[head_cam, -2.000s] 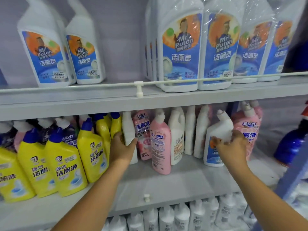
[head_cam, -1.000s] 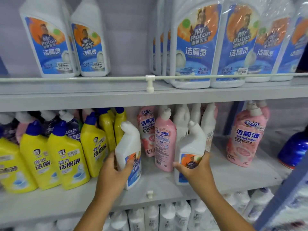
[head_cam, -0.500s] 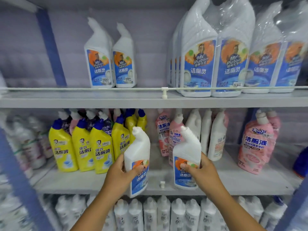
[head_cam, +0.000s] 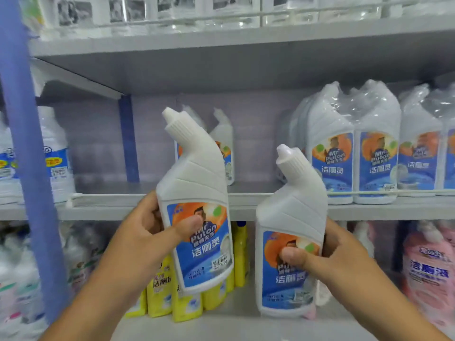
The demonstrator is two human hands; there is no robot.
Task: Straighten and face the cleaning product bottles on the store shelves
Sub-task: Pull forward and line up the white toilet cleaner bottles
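Gripping white bottles (head_cam: 197, 193) raised from lower shelf toward middle shelf (head_cam: 369, 207).

You hold two white angled-neck bottles, one in your left hand (head_cam: 147, 232) and one in your right hand (head_cam: 327, 257), with two loose white bottles (head_cam: 225, 143) behind them on the middle shelf (head_cam: 270, 207); wrapped packs and yellow bottles too blurred to count.

The left hand (head_cam: 147, 230) grips one white angled-neck bottle (head_cam: 194, 193), the right hand (head_cam: 327, 257) another white bottle (head_cam: 293, 217), both raised before the grey shelf (head_cam: 270, 207), labels facing the camera
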